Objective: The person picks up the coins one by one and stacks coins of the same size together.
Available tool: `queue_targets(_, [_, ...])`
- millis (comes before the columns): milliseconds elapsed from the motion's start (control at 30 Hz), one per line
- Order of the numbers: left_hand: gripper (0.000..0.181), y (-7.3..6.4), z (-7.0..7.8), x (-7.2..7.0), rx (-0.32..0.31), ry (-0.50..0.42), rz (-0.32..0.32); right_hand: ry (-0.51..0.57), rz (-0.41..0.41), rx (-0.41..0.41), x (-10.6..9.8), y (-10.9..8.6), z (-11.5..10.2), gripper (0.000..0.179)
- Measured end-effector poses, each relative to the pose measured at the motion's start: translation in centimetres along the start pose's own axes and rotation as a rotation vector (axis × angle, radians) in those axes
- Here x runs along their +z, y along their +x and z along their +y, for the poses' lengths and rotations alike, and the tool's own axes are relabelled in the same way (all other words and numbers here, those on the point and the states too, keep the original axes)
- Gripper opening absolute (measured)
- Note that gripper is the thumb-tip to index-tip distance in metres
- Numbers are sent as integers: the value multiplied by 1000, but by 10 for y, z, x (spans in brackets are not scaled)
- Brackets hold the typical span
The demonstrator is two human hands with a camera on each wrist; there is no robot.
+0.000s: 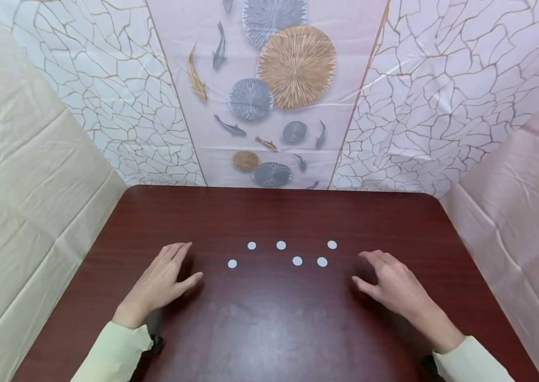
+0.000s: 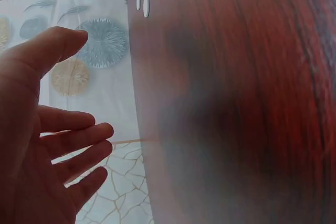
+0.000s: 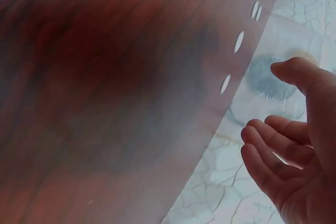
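Observation:
Several small white discs lie apart on the dark red-brown table. The leftmost disc is nearest to my left hand, which is to its left with fingers loosely spread and nothing in it. On the other side my right hand is bare too, its thumb apart from the relaxed fingers. Closest to it are the far right disc and a nearer disc. Between the hands are also a back left disc, a middle back disc and a middle front disc.
The wooden table ends at the back against a patterned cloth with fish and round leaf prints. Pale cloth hangs along the left side and the right side. Light reflects off the table's front middle.

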State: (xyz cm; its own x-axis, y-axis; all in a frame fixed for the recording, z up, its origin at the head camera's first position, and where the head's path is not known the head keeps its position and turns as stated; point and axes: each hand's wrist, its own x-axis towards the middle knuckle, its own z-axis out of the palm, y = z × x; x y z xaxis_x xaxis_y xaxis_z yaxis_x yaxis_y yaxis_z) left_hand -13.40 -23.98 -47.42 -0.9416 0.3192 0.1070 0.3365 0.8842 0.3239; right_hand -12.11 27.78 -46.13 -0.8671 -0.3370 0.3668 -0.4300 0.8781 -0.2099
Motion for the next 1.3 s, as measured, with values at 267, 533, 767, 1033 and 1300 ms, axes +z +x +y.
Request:
queue_targets(267, [67, 7, 3, 7, 61, -76, 50, 115, -120, -16, 15, 24, -28, 44])
queue_targets(533, [62, 15, 10, 16, 98, -101, 76, 206, -178, -98, 37, 47, -61, 41])
queue_targets(767, [62, 22, 15, 20, 118, -101, 74, 262, -233, -133, 53, 65, -87, 39])
queue_targets(1033, [58, 32, 24, 26, 133, -140, 63, 286, -249, -206, 71, 85, -115, 38])
queue_targets(1300, [52, 37, 31, 30, 158, -176, 42, 285, -305, -238, 86, 103, -142, 36])
